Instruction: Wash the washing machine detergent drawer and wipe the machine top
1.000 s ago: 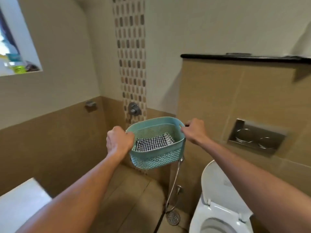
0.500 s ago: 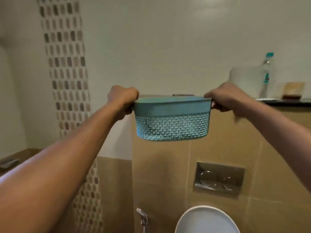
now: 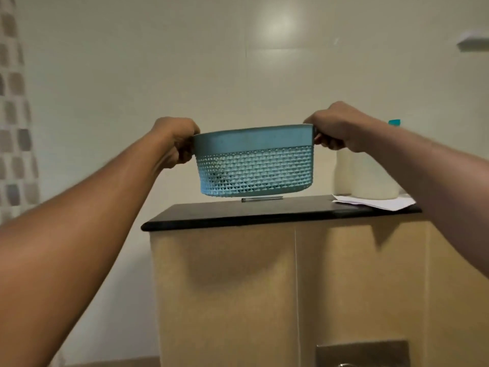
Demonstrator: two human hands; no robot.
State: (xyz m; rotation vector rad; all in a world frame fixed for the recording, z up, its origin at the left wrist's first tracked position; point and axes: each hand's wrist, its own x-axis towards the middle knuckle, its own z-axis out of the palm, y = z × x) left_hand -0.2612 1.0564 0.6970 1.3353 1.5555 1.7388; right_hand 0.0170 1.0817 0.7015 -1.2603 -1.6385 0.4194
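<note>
1. My left hand [image 3: 176, 140] is closed round the left end of the teal basket [image 3: 254, 165], fingers curled under the rim, thumb side on top.
2. My right hand [image 3: 340, 128] is closed the same way on the right end, fingers wrapped over a handle at the rim.
3. Basket is level, held up in the air w/ both arms stretched out. Its solid band runs along the top; the woven, holey wall sits below. Can't see inside from this angle.
4. Basket bottom hangs just above the black ledge [image 3: 238, 215], not touching; a thin gap shows btwn them.
5. Ledge's near edge is rounded and runs left to right; its left end stops short of the wall corner, w/ open air left of it.
6. A small flat metal strip [image 3: 262, 199] lies on the ledge right under the basket, toward the far side.
7. Right part of the ledge is taken: white paper [image 3: 375, 202] lies flat, its corner poking over the near edge, and a white jug [image 3: 370, 181] stands behind it, partly hidden by my right arm.
8. Left and mid ledge are bare black surface.
9. Below the ledge: tan tiled panel [image 3: 225, 287], a metal plate [image 3: 362, 353] low at the right.
10. Washing machine and detergent drawer: not in view.
</note>
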